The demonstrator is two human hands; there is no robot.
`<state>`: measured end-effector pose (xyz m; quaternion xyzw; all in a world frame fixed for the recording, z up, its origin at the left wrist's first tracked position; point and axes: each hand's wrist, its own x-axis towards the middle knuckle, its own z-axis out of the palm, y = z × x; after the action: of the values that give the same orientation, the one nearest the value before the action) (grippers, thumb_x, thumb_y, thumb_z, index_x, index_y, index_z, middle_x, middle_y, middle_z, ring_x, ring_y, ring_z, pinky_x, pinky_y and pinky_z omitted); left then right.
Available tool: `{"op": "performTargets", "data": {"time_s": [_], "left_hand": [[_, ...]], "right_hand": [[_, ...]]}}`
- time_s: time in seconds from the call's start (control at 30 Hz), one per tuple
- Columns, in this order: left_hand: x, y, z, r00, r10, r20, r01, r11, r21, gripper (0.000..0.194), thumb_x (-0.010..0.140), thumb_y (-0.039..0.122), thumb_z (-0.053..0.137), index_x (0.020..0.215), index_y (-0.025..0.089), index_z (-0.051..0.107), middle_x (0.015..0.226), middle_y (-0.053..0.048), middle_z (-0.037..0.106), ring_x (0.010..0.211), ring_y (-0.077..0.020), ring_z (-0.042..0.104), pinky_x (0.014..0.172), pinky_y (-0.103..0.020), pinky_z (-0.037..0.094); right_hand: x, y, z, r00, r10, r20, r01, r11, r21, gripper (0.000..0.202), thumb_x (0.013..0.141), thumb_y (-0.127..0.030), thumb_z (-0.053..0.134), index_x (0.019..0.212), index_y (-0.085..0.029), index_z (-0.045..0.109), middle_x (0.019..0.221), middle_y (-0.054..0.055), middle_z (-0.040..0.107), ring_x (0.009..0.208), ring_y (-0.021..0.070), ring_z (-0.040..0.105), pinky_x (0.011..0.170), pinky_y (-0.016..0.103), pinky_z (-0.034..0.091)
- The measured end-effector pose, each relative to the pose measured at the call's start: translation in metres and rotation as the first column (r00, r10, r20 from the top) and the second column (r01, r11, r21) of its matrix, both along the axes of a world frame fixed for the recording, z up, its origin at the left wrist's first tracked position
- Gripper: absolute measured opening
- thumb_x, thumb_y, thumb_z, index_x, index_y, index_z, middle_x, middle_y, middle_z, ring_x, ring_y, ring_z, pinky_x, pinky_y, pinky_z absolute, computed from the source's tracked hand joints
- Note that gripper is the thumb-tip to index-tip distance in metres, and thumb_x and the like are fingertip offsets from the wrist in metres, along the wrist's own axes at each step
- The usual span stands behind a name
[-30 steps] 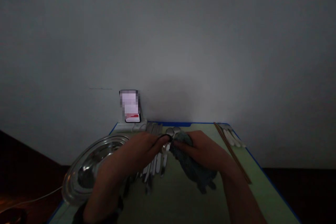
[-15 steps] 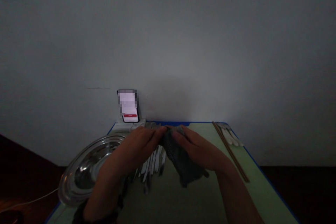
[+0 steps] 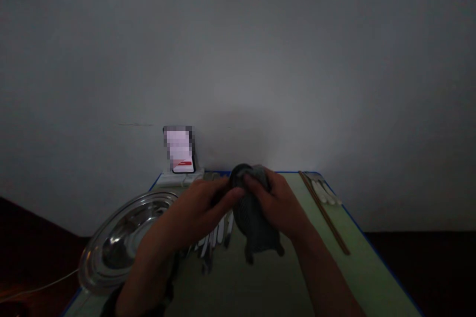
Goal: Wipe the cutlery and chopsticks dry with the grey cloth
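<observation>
A dark grey-green perforated object, perhaps a utensil holder [image 3: 256,223], is held over the middle of the table, with small feet at its lower end. Around its right side and upper end, my right hand [image 3: 280,203] is closed, thumb near the rim. My left hand [image 3: 201,208] grips its upper left edge, with the thumb across the front. Beneath and beside my left hand lie several white-handled utensils [image 3: 220,232], partly hidden by it. The image is dim, so whatever is inside the object cannot be made out.
A shiny metal basin [image 3: 122,240] stands at the left of the pale green table [image 3: 275,287]. Brown chopsticks [image 3: 327,218] and white-handled forks [image 3: 325,193] lie at the right. A phone [image 3: 182,151] leans against the wall behind a white power strip [image 3: 178,178].
The grey-green object has turned more upright, and its round rim now shows. Both hands have shifted their grip, and the left thumb has moved out over its front.
</observation>
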<state>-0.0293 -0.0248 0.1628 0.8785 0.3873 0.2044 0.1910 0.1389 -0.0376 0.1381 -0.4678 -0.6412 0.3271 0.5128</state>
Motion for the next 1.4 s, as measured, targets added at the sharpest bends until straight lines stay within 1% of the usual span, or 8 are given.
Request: {"op": "performTargets", "data": {"time_s": [0.07, 0.17, 0.27, 0.4, 0.67, 0.87, 1.03, 1.4], "left_hand": [[0.0, 0.0, 0.0, 0.999, -0.002, -0.049, 0.0, 0.999, -0.048, 0.039, 0.09, 0.046, 0.033, 0.073, 0.018, 0.053, 0.06, 0.003, 0.052, 0.055, -0.0121, 0.049, 0.052, -0.023, 0.033], [0.002, -0.002, -0.001, 0.996, 0.049, -0.073, -0.059, 0.989, -0.137, 0.042, 0.091, 0.048, 0.028, 0.078, 0.018, 0.055, 0.068, 0.001, 0.058, 0.061, -0.0147, 0.055, 0.056, -0.026, 0.037], [0.006, -0.006, -0.002, 0.998, 0.03, -0.055, -0.043, 0.966, -0.254, 0.041, 0.092, 0.046, 0.028, 0.083, 0.019, 0.057, 0.075, -0.001, 0.064, 0.067, -0.0157, 0.059, 0.059, -0.026, 0.04], [0.006, -0.009, -0.004, 0.988, -0.119, -0.1, 0.077, 0.932, -0.355, 0.032, 0.09, 0.039, 0.036, 0.082, 0.018, 0.059, 0.07, 0.0, 0.065, 0.062, -0.0141, 0.059, 0.056, -0.023, 0.041], [-0.001, -0.005, 0.002, 0.995, 0.039, -0.09, -0.049, 0.994, -0.102, 0.038, 0.092, 0.042, 0.03, 0.079, 0.019, 0.058, 0.067, 0.001, 0.06, 0.06, -0.0138, 0.056, 0.056, -0.024, 0.038], [-0.012, -0.006, 0.008, 0.991, 0.036, -0.131, -0.045, 0.997, -0.068, 0.044, 0.091, 0.045, 0.029, 0.074, 0.018, 0.061, 0.059, 0.002, 0.056, 0.055, -0.0123, 0.052, 0.054, -0.023, 0.036], [-0.021, -0.011, 0.01, 0.995, 0.039, -0.087, -0.05, 0.991, -0.127, 0.043, 0.087, 0.047, 0.035, 0.071, 0.018, 0.062, 0.054, 0.003, 0.052, 0.05, -0.0115, 0.047, 0.049, -0.022, 0.036], [-0.011, -0.009, 0.009, 0.996, 0.018, -0.088, -0.031, 0.989, -0.142, 0.041, 0.088, 0.046, 0.035, 0.07, 0.019, 0.061, 0.055, 0.003, 0.051, 0.051, -0.0113, 0.047, 0.049, -0.021, 0.036]], "right_hand": [[-0.004, 0.002, -0.002, 0.96, -0.161, -0.23, 0.165, 0.986, -0.001, 0.023, 0.083, -0.041, 0.048, 0.081, -0.019, 0.055, 0.073, -0.002, 0.056, 0.067, 0.0112, 0.051, 0.063, 0.024, 0.042], [-0.011, 0.005, -0.003, 0.765, -0.323, -0.557, 0.323, 0.941, -0.102, 0.027, 0.083, -0.046, 0.046, 0.089, -0.021, 0.054, 0.081, 0.001, 0.059, 0.073, 0.0139, 0.057, 0.067, 0.028, 0.047], [-0.015, 0.007, -0.003, 0.607, -0.326, -0.725, 0.326, 0.934, -0.147, 0.029, 0.085, -0.046, 0.039, 0.098, -0.022, 0.051, 0.087, 0.005, 0.062, 0.078, 0.0176, 0.062, 0.067, 0.033, 0.05], [-0.013, 0.01, -0.005, 0.548, -0.284, -0.787, 0.32, 0.94, -0.116, 0.032, 0.084, -0.044, 0.041, 0.107, -0.022, 0.044, 0.098, 0.009, 0.061, 0.085, 0.0201, 0.064, 0.068, 0.035, 0.052], [0.019, 0.02, -0.013, 0.795, -0.375, -0.476, 0.436, 0.9, 0.019, 0.038, 0.076, -0.037, 0.059, 0.108, -0.019, 0.054, 0.107, 0.008, 0.061, 0.098, 0.0197, 0.057, 0.089, 0.038, 0.043], [0.05, 0.007, 0.001, 0.974, -0.208, -0.094, 0.215, 0.974, 0.074, 0.041, 0.075, -0.031, 0.062, 0.115, -0.027, 0.055, 0.1, 0.003, 0.064, 0.088, 0.0183, 0.059, 0.08, 0.037, 0.046], [0.061, -0.002, 0.009, 0.99, -0.087, 0.112, 0.08, 0.994, 0.069, 0.029, 0.076, -0.028, 0.061, 0.105, -0.026, 0.061, 0.091, 0.0, 0.066, 0.079, 0.0161, 0.06, 0.071, 0.031, 0.048], [0.071, -0.002, 0.004, 0.993, -0.086, 0.085, 0.087, 0.996, -0.008, 0.027, 0.08, -0.039, 0.055, 0.098, -0.022, 0.066, 0.083, 0.003, 0.07, 0.075, 0.0177, 0.064, 0.065, 0.031, 0.051]]}}
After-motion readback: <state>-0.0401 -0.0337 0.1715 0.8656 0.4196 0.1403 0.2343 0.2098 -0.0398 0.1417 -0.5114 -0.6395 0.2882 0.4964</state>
